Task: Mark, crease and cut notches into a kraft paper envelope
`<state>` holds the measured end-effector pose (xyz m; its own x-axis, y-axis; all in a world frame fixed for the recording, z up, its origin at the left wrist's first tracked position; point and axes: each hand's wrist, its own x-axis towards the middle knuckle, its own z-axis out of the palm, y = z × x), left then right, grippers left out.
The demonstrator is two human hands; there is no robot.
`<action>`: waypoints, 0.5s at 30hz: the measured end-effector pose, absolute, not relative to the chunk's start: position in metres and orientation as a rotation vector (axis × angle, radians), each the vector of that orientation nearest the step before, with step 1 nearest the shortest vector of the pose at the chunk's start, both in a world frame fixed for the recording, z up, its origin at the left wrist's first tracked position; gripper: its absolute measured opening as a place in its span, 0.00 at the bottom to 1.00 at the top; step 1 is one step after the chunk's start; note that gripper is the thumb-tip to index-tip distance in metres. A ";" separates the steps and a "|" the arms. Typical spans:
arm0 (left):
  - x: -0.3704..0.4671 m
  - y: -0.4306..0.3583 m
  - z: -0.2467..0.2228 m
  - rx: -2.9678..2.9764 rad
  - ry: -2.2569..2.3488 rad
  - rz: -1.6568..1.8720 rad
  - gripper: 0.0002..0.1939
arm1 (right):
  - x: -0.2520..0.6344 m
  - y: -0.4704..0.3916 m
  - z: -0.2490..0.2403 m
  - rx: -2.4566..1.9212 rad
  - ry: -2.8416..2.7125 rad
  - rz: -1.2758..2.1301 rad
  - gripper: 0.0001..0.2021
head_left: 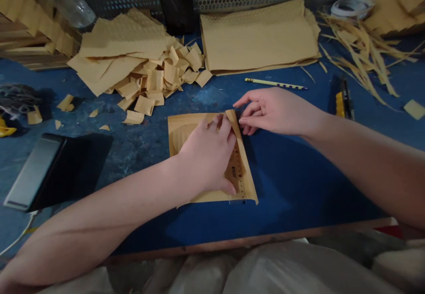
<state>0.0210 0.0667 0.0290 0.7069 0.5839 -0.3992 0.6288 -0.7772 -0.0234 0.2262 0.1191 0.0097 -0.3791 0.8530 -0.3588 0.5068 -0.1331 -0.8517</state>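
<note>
A brown paper sheet lies on the blue tabletop in front of me, its right side bent up into a narrow strip. Along the inside of that strip runs a clear ruler, partly covered by my left hand. That hand presses down on ruler and paper, its thumb spread from the fingers. My right hand hovers by the strip's upper end. Its index finger is stretched out and the others are loosely bent, with nothing visible in them; whether the fingertips touch the paper I cannot tell.
Behind lie a heap of small paper pieces, a stack of brown sheets and a pencil. A cutter and paper strips are at right. Left stands a dark device with a white cable.
</note>
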 end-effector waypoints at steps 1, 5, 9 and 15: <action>0.021 0.067 0.029 2.793 0.997 -0.605 0.72 | 0.226 0.116 0.011 -1.532 -1.807 1.539 0.12; 0.022 0.067 0.030 2.779 0.993 -0.643 0.71 | 0.225 0.103 0.013 -1.573 -1.768 1.560 0.13; 0.023 0.066 0.031 2.771 0.991 -0.637 0.72 | 0.227 0.101 0.009 -1.567 -1.743 1.512 0.13; 0.022 0.067 0.030 2.748 0.984 -0.634 0.70 | 0.229 0.113 -0.002 -1.492 -1.724 1.437 0.14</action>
